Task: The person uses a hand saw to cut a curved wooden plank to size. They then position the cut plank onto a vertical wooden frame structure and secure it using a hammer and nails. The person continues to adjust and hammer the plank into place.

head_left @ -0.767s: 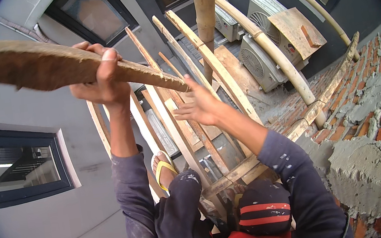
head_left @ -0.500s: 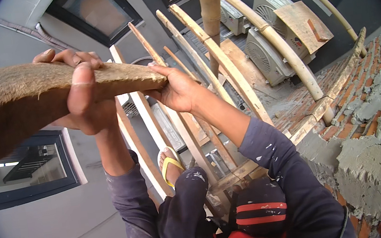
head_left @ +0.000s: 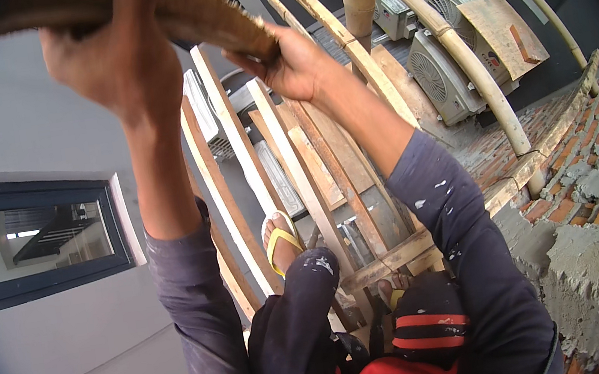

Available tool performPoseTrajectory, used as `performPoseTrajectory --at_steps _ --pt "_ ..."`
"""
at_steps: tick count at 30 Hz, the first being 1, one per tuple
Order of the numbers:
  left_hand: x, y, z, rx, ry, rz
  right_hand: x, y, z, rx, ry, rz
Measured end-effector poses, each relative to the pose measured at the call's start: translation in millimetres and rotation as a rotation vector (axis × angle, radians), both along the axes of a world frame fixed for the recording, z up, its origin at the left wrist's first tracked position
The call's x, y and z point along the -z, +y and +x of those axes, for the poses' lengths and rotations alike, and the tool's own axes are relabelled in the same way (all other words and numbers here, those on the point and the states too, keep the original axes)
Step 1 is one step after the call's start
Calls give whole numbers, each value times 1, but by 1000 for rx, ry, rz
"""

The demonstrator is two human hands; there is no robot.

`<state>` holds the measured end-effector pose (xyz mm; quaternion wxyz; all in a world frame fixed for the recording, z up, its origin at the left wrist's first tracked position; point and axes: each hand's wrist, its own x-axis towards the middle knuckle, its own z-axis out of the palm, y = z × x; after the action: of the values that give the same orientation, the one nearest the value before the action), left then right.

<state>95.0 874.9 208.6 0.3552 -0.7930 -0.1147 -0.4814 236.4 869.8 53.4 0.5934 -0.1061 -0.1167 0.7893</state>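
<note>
A rough wooden plank (head_left: pixel 213 18) is raised at the upper left, its far-left part cut off by the picture's edge. My left hand (head_left: pixel 113 64) is closed around it from below, somewhat blurred. The plank's right end, with a ragged, splintery edge, is gripped by my right hand (head_left: pixel 298 62), thumb along the end. Below my arms, a foot in a white and yellow flip-flop (head_left: pixel 282 246) rests on narrow timber beams (head_left: pixel 234 146). My other foot (head_left: pixel 396 288) shows partly beside a crosswise beam (head_left: pixel 388 260).
Gaps between the beams open onto a lower level with air-conditioner units (head_left: pixel 440 77) and a plywood sheet (head_left: pixel 503 35). Bamboo poles (head_left: pixel 460 52) stand at the right, beside a rough brick wall (head_left: pixel 570 174). A grey wall with a dark-framed window (head_left: pixel 42 240) is at the left.
Both hands have lifted the plank higher in the picture, and its right end has shifted slightly right. The view has moved a little. Both hands keep their hold.
</note>
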Motion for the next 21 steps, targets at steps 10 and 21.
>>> performPoseTrajectory --at_steps 10,21 --pt "35 -43 62 307 -595 -562 16 -4 -2 -105 -221 -86" --pt "40 -52 -2 50 -353 -437 39 -48 12 -301 -332 13"
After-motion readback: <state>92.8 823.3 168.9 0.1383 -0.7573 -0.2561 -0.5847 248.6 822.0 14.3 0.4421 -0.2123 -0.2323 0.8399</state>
